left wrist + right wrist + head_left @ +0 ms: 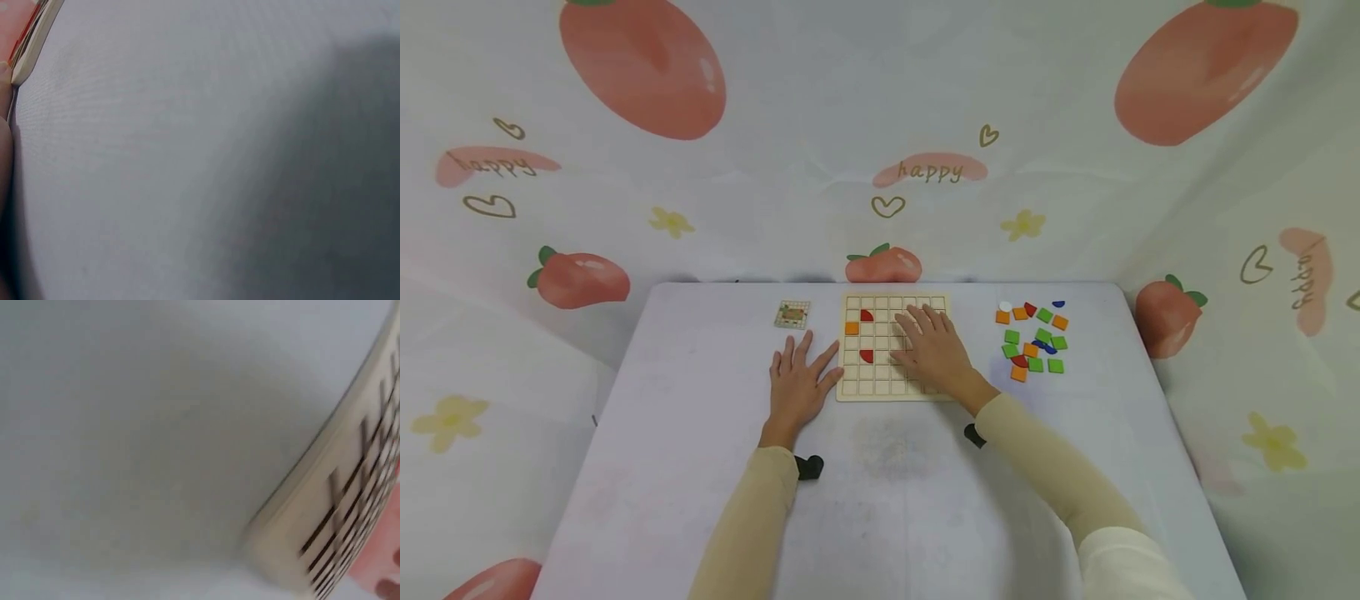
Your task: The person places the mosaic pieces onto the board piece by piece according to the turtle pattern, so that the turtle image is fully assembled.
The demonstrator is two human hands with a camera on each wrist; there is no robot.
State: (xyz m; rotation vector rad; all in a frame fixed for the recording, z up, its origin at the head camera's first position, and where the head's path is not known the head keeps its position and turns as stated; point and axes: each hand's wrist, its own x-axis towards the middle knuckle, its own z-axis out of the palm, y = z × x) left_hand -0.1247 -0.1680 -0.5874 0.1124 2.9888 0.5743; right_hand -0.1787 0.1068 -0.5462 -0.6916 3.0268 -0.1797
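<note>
A pale wooden grid board (883,387) lies on the table, its edge also visible in the left wrist view and its near corner blurred in the right wrist view. On its left side sit an orange square tile (852,328) and two red quarter-circle tiles, one (867,316) above the other (867,357). My left hand (801,387) lies with fingers spread, thumb and index finger right at the board's left edge. Over the right half of the board reaches my right hand (936,354), fingers extended, hiding several cells. No tile shows in either hand.
Right of the board lie scattered green tiles (1012,337), orange tiles (1018,374), red quarter-circles (1030,308), blue pieces (1058,303) and a white round piece (1005,307). A small patterned card (792,314) lies beyond the left hand. Printed cloth walls (820,125) enclose the table.
</note>
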